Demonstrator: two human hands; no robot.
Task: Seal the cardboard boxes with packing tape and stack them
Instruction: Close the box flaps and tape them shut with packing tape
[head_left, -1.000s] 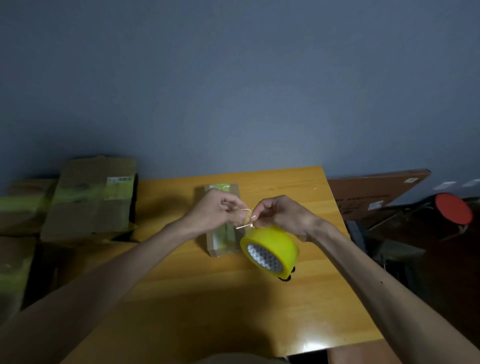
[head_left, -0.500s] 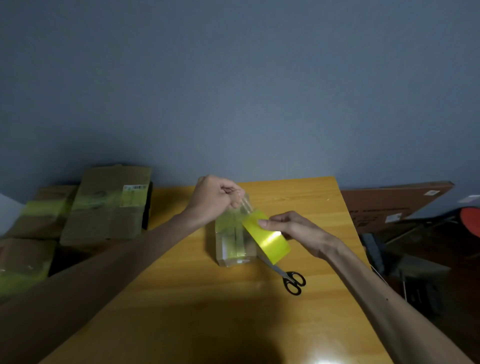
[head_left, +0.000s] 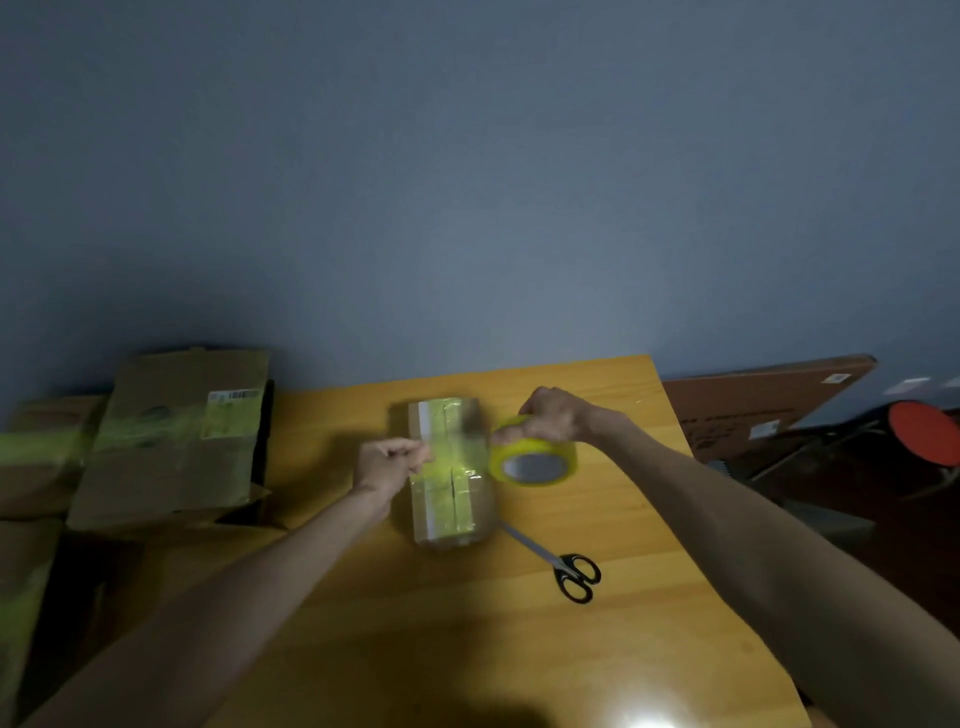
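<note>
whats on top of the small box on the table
Shiny strips of tape run lengthwise over the small box, and a fresh strip stretches across it between the left hand and the yellow tape roll. A dark seam shows. The contents are hidden.

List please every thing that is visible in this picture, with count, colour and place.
small box: one, brown with glossy tape, table middle
tape roll: one, yellow, right of the small box
scissors: one, black handles, table, nearer than the roll
table: one, orange-yellow wood
large boxes: several, brown, left of the table
flat carton: one, reddish brown, against the wall, right
stool: one, red seat, far right
left hand: fingers pinching the tape end
right hand: on the roll
</note>
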